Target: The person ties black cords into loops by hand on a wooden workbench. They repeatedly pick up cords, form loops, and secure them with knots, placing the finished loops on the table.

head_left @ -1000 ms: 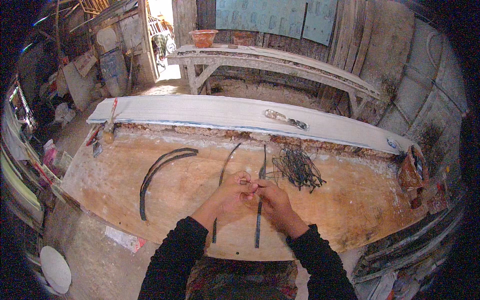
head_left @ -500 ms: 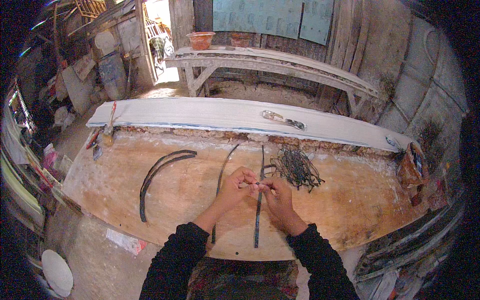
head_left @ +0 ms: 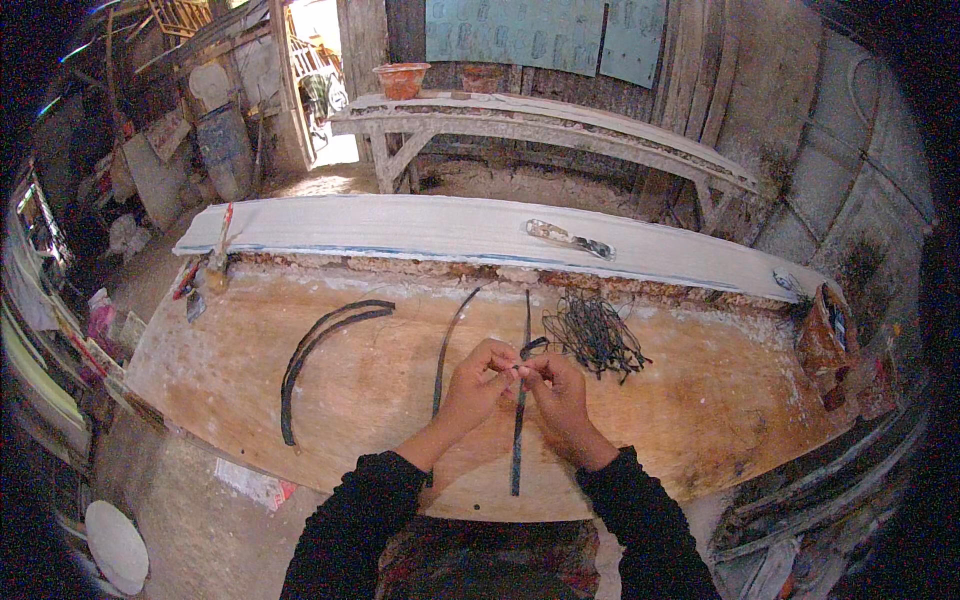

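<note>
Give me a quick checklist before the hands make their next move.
1. Left hand pinching with its fingers: ok.
2. Right hand pinching, close beside the left: ok.
3. Small dark piece between the hands, knotted or plain: cannot tell, too small.
4. Long black strip fully visible: not ok, the hands partly cover it.
5. Tangled dark pile ungripped: ok.
6. Curved black strips clear of both hands: ok.

on the bench [head_left: 540, 118], an orange bowl [head_left: 401, 82] stands left of a second bowl [head_left: 481, 78]; a blue sheet [head_left: 535, 35] hangs behind. a slim tool [head_left: 570, 239] lies on the white board [head_left: 400, 222], a red-handled brush [head_left: 222, 245] crosses its left end, a bag [head_left: 828, 335] sits by its right.
</note>
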The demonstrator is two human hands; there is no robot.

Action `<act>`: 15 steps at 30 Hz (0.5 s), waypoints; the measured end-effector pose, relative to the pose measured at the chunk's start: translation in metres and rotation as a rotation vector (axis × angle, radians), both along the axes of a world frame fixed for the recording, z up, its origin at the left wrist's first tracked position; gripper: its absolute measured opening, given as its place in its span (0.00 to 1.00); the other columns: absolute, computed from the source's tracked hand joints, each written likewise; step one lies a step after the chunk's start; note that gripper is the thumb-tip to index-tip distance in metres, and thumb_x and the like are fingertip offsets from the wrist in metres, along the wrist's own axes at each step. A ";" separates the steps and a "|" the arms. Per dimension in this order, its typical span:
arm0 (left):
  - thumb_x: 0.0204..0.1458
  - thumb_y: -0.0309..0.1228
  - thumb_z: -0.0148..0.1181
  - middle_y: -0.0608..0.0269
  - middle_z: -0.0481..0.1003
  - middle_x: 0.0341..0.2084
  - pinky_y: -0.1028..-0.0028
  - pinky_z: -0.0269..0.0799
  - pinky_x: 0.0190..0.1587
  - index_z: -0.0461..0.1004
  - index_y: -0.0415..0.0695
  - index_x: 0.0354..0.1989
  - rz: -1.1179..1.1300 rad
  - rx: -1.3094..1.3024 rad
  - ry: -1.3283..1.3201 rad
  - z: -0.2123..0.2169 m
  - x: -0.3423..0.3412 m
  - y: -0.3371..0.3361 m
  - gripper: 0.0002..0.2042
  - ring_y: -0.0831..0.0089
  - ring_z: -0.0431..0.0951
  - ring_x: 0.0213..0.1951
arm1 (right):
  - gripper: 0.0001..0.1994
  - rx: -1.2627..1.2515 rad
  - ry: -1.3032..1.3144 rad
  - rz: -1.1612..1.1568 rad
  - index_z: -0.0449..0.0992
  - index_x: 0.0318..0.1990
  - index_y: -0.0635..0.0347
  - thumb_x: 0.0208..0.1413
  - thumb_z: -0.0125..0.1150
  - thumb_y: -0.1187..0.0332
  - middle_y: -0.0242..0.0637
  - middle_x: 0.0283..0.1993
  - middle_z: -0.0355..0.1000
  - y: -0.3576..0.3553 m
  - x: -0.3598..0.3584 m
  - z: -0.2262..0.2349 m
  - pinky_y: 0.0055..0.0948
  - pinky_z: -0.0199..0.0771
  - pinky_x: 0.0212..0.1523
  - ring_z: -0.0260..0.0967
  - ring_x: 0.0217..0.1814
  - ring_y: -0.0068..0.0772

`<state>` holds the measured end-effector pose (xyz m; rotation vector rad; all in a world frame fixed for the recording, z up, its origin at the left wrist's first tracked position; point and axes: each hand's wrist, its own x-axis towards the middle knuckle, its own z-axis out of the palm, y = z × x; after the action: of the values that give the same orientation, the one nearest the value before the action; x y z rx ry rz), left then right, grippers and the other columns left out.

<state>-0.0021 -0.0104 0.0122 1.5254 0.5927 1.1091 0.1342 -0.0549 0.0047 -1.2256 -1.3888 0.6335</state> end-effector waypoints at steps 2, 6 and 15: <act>0.45 0.21 0.52 0.67 0.67 0.26 0.79 0.71 0.23 0.64 0.45 0.37 -0.100 -0.351 -0.134 -0.010 -0.001 0.003 0.10 0.81 0.69 0.31 | 0.03 0.074 -0.146 -0.044 0.69 0.28 0.64 0.47 0.55 0.74 0.33 0.25 0.67 -0.002 -0.002 0.005 0.23 0.64 0.29 0.64 0.27 0.23; 0.45 0.22 0.52 0.68 0.67 0.26 0.80 0.71 0.24 0.63 0.46 0.38 -0.100 -0.483 -0.169 -0.004 -0.001 0.003 0.11 0.80 0.69 0.30 | 0.04 0.214 -0.332 -0.091 0.70 0.28 0.65 0.47 0.54 0.74 0.37 0.24 0.66 -0.003 -0.001 0.006 0.23 0.63 0.28 0.64 0.27 0.26; 0.44 0.19 0.53 0.68 0.65 0.28 0.82 0.70 0.27 0.64 0.42 0.34 0.005 -0.024 0.011 -0.008 0.001 0.005 0.09 0.81 0.68 0.33 | 0.05 -0.228 0.508 0.168 0.68 0.28 0.59 0.49 0.55 0.70 0.31 0.26 0.67 0.007 0.003 0.002 0.20 0.66 0.27 0.64 0.27 0.20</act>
<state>-0.0012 -0.0059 0.0047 1.5113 0.6149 1.0946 0.1375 -0.0479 0.0068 -1.0301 -1.0131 1.1577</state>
